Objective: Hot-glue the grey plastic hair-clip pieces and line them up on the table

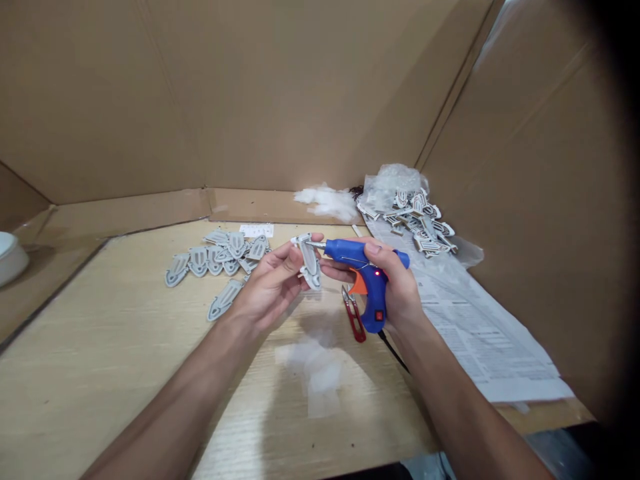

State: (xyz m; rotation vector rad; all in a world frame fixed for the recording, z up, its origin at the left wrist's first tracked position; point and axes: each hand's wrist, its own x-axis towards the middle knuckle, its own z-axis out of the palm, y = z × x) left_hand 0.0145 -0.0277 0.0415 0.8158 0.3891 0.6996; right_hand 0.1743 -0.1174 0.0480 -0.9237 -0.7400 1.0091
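Near the middle of the view, my left hand (pixel 277 283) holds a small grey-and-white boat-shaped piece (pixel 311 265) between thumb and fingers. My right hand (pixel 397 283) is wrapped round a blue glue gun (pixel 350 252) with an orange trigger and a lit red light. The gun's metal nozzle points left and meets the upper part of the piece, or is very close to it. Several similar grey pieces (pixel 215 260) lie on the table behind and left of my left hand. Red-handled snips (pixel 357 320) lie on the table just left of the gun's grip.
At the back right, a heap of grey-and-white pieces (pixel 425 227) and clear plastic (pixel 395 180) sit on printed paper (pixel 465 320). White fluff (pixel 327 201) lies at the back. A white sheet (pixel 317 373) is in front. Cardboard walls (pixel 300 93) enclose the table; a white bowl (pixel 11 259) stands left.
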